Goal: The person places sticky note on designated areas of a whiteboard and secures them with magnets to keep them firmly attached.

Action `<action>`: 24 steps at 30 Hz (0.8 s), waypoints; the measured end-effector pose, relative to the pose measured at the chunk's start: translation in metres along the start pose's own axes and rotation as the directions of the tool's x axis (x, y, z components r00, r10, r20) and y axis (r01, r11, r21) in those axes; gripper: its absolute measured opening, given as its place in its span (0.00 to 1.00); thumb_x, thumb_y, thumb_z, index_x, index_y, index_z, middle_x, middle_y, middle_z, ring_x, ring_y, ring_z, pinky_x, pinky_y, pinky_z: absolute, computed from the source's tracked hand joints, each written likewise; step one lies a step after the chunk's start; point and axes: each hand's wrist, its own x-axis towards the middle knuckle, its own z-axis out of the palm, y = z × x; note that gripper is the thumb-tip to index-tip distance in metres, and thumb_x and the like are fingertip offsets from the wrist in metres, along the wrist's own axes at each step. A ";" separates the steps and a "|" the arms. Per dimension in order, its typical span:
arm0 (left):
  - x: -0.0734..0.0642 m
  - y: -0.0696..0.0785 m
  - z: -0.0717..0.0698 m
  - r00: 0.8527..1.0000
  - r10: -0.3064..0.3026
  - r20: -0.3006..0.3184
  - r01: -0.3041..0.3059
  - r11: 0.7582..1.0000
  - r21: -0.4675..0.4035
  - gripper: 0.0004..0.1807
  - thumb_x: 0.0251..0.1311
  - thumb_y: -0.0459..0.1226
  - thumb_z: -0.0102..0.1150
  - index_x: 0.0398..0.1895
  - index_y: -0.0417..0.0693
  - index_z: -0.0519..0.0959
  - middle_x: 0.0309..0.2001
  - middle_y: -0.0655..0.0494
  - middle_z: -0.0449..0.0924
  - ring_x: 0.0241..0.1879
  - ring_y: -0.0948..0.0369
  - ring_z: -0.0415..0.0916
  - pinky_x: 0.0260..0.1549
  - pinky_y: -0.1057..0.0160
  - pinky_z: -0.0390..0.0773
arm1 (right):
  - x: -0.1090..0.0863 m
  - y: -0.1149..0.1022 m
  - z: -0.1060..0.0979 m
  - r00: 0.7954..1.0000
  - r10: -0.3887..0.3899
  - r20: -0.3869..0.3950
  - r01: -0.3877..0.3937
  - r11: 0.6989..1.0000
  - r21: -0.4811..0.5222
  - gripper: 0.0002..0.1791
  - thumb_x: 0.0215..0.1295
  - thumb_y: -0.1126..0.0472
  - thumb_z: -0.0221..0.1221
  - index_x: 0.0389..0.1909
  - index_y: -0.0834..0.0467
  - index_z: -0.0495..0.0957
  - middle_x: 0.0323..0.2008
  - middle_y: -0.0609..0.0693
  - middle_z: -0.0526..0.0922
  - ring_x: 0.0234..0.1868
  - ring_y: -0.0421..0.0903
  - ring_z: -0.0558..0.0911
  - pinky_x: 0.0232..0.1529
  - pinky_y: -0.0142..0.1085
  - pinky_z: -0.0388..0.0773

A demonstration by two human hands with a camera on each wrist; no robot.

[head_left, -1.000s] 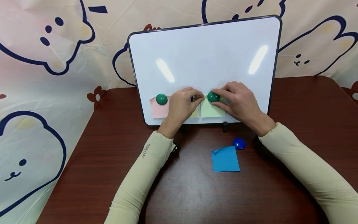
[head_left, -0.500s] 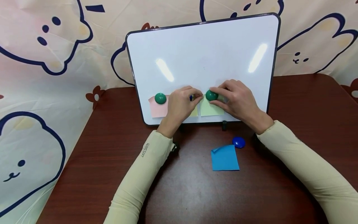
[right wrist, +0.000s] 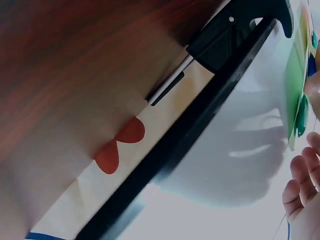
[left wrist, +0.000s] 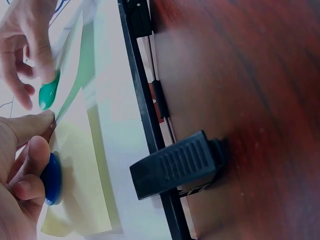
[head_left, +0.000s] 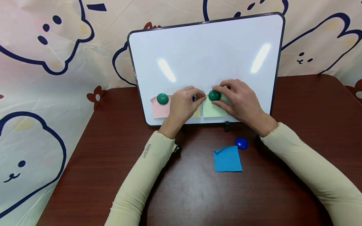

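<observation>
My left hand (head_left: pixel 183 103) pinches the upper left corner of the light green sticky note (head_left: pixel 215 110) on the whiteboard (head_left: pixel 209 56). A green round magnet (head_left: pixel 214 95) sits at that note's top edge. The thumb and index finger of my right hand (head_left: pixel 243 99) stand spread around this magnet; in the left wrist view, one finger still touches the magnet (left wrist: pixel 48 94). Beneath my left hand is a yellow sticky note (left wrist: pixel 80 175) with a blue magnet (left wrist: pixel 52 179); in the head view both are mostly hidden. A pink sticky note (head_left: pixel 160 110) carries another green magnet (head_left: pixel 162 99).
On the brown table (head_left: pixel 198 194) lie a blue sticky note (head_left: pixel 227 160) with one folded corner and a blue magnet (head_left: pixel 241 143) beside it. Black clip feet (left wrist: pixel 172 165) hold up the board's lower edge. A patterned cloth (head_left: pixel 56 94) hangs behind.
My right thumb and index finger have spread slightly away from the green magnet. My left hand keeps its pinch on the light green note. The head view has shifted a little.
</observation>
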 end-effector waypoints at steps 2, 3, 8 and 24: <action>0.000 0.000 0.000 1.000 0.000 0.003 0.000 1.000 0.000 0.05 0.61 0.39 0.68 0.37 0.49 0.88 0.35 0.56 0.88 0.34 0.62 0.83 0.33 0.65 0.80 | -0.002 -0.002 0.000 1.000 -0.012 -0.017 0.012 1.000 0.021 0.27 0.54 0.55 0.73 0.55 0.57 0.81 0.48 0.58 0.81 0.47 0.55 0.79 0.44 0.50 0.81; 0.000 0.000 0.000 1.000 0.001 0.003 -0.001 1.000 0.002 0.05 0.61 0.39 0.68 0.37 0.49 0.88 0.35 0.56 0.88 0.34 0.62 0.83 0.33 0.65 0.80 | -0.003 -0.004 0.000 1.000 -0.018 -0.022 0.019 0.999 0.031 0.26 0.54 0.56 0.73 0.55 0.57 0.81 0.47 0.58 0.81 0.47 0.55 0.79 0.43 0.50 0.81; 0.000 0.001 -0.001 1.000 0.000 0.007 0.000 1.000 0.006 0.05 0.61 0.39 0.68 0.37 0.49 0.88 0.35 0.56 0.88 0.34 0.62 0.83 0.33 0.65 0.80 | -0.009 -0.011 -0.004 1.000 -0.016 -0.022 0.018 0.997 0.081 0.22 0.56 0.57 0.72 0.52 0.57 0.83 0.47 0.58 0.81 0.48 0.54 0.78 0.43 0.48 0.80; -0.005 0.011 -0.010 0.999 -0.006 0.033 0.006 1.000 -0.014 0.07 0.61 0.40 0.68 0.38 0.48 0.88 0.35 0.55 0.87 0.31 0.60 0.81 0.31 0.65 0.78 | -0.050 -0.014 -0.030 0.900 -0.352 0.258 0.323 0.935 0.147 0.21 0.70 0.41 0.57 0.49 0.52 0.85 0.44 0.48 0.86 0.45 0.45 0.81 0.43 0.40 0.77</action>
